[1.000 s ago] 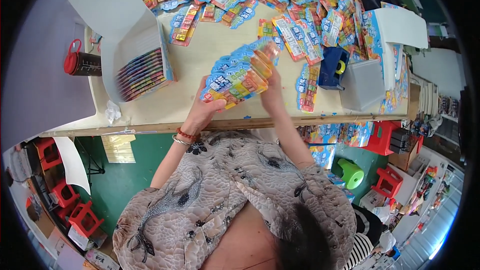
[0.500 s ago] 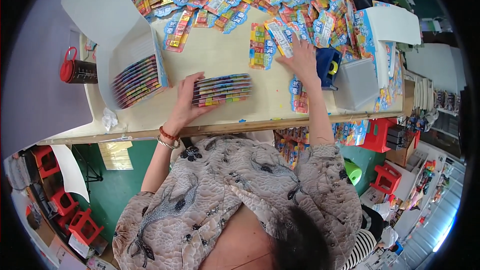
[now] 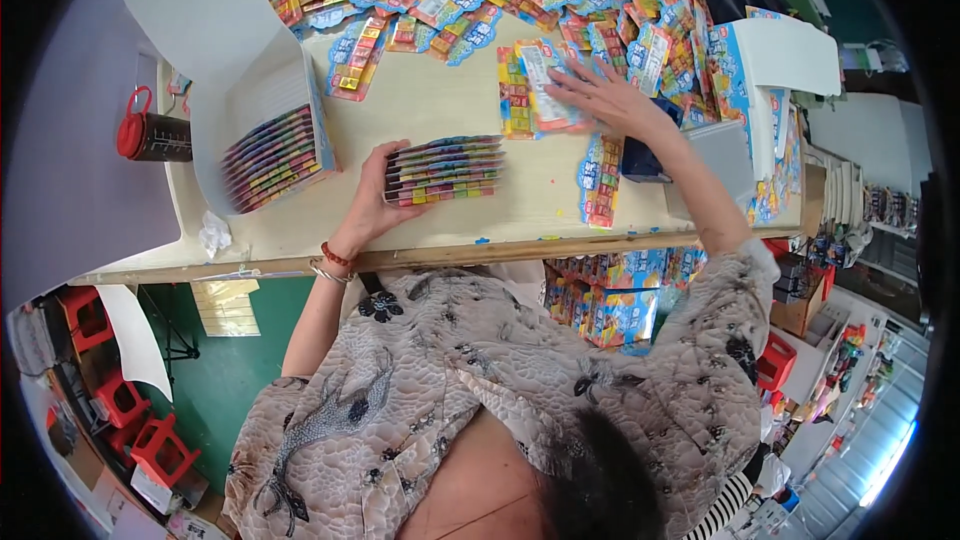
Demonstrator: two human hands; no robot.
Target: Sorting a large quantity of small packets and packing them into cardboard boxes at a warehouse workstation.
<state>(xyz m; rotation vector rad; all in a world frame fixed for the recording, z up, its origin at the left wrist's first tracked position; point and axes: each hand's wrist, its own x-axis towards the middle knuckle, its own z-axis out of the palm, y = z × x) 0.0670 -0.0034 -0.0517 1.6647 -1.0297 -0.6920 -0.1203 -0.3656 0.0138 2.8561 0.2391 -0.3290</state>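
My left hand (image 3: 376,202) grips the left end of a row of colourful carded blister packs (image 3: 447,172) standing on edge on the table (image 3: 440,230). My right hand (image 3: 607,102) reaches over the table, its fingers stretched out across a pack lying white back up (image 3: 541,78). That pack partly covers another pack (image 3: 514,105) whose coloured pieces face up. Nearer me, a single pack (image 3: 600,180) lies below my right wrist. At the left, an open white carton (image 3: 327,130) holds a row of similar packs (image 3: 272,158).
A heap of loose packs (image 3: 440,5) spreads across the far side. To the right stand a blue tape dispenser (image 3: 642,158), partly behind my forearm, and a translucent plastic bin (image 3: 722,155). A dark bottle with a red lid (image 3: 155,135) and crumpled tissue (image 3: 215,234) are at the left.
My right hand has drawn the white-backed pack left and nearer, onto the pack beside it, and its elbow has swung out to the right. My left hand stays on the row.
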